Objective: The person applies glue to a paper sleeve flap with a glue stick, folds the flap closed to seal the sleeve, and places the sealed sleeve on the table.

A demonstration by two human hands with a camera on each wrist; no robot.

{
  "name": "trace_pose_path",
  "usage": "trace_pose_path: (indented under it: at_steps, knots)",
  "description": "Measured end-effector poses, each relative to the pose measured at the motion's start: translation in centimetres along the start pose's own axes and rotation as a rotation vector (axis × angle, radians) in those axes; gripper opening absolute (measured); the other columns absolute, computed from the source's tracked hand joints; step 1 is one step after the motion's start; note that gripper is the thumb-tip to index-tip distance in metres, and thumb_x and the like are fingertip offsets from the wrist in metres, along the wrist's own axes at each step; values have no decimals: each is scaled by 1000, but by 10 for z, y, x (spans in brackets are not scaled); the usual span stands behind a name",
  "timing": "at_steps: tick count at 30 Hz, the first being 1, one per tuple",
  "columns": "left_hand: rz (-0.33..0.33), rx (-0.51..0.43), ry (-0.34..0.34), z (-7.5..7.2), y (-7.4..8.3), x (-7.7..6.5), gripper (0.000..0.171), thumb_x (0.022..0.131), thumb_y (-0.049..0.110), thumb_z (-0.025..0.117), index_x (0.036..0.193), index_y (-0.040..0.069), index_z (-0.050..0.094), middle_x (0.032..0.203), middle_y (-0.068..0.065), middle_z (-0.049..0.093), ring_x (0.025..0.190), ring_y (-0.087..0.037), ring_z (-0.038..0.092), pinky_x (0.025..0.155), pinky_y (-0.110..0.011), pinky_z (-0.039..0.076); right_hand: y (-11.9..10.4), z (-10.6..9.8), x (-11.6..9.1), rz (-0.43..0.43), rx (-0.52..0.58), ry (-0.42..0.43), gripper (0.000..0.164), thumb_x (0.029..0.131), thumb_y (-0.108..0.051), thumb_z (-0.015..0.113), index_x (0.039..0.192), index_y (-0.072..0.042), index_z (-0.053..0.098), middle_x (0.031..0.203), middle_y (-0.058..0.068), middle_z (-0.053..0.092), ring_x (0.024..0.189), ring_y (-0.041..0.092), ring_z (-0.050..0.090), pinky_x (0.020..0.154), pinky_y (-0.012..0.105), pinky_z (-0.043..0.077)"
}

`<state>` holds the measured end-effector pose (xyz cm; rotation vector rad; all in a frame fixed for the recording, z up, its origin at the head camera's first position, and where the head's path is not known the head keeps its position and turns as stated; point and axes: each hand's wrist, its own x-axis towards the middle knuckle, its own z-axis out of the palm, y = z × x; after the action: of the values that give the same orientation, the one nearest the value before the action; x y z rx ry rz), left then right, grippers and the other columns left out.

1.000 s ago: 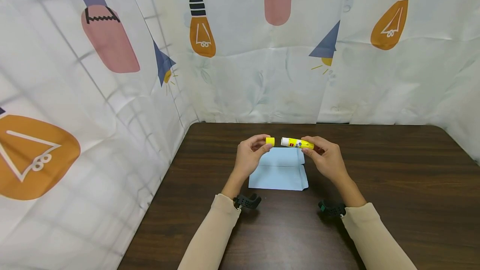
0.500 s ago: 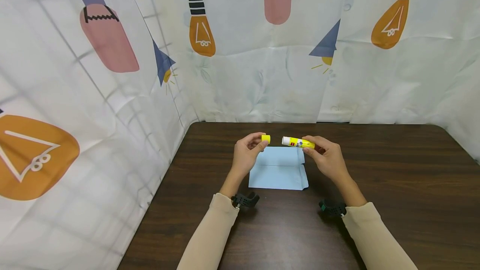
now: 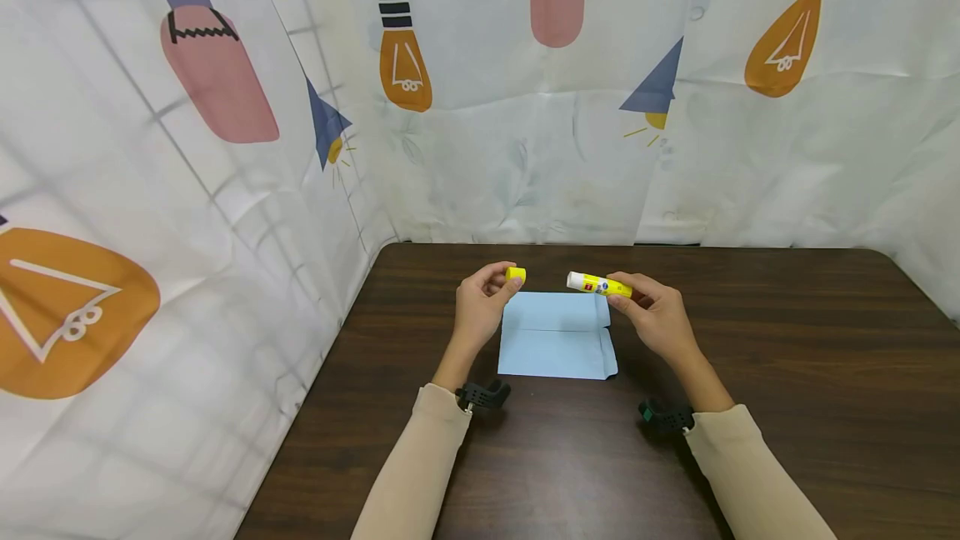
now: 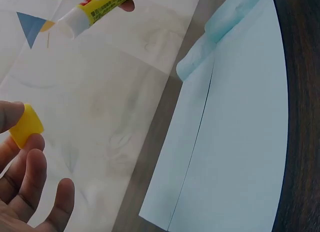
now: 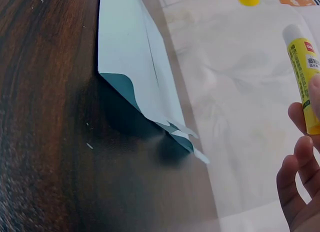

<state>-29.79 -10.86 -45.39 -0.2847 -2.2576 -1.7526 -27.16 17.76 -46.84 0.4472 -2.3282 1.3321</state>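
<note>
My left hand (image 3: 480, 307) pinches a small yellow cap (image 3: 515, 274) between thumb and fingers, above the left far corner of a folded light-blue sheet of paper (image 3: 555, 348). My right hand (image 3: 660, 315) grips the yellow barrel of a glue stick (image 3: 600, 284), its white end pointing left toward the cap. A gap separates cap and stick. In the left wrist view the cap (image 4: 26, 127) sits between thumb and fingertips, other fingers loosely bent. The right wrist view shows the paper (image 5: 125, 47) with its right-hand flaps lifting off the table.
The paper lies on a dark brown wooden table (image 3: 787, 373). A white curtain (image 3: 480, 165) printed with lamps hangs behind the table and along its left side. Each wrist wears a black strap, such as the left strap (image 3: 483, 395).
My left hand has drawn the cap leftward, widening the gap to the glue stick. The right hand has shifted only slightly right, and the paper stays put.
</note>
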Motion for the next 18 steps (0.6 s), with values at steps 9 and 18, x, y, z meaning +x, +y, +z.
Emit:
trace_pose_path:
  at_steps: [9, 18]
  knots:
    - [-58, 31, -2, -10, -5, 3, 29, 94, 21, 76, 119, 8, 74, 92, -7, 69, 74, -12, 57, 65, -19, 48, 6, 0, -1, 68, 7, -33, 29, 94, -14, 74, 123, -11, 74, 110, 14, 74, 77, 18, 55, 60, 23, 48]
    - [-74, 105, -5, -20, -16, 5, 29, 93, 20, 77, 119, 7, 75, 90, -6, 67, 75, -12, 57, 63, -20, 47, 10, 0, -2, 144, 30, -65, 30, 96, -19, 73, 124, -11, 73, 105, 14, 72, 76, 18, 54, 57, 25, 46]
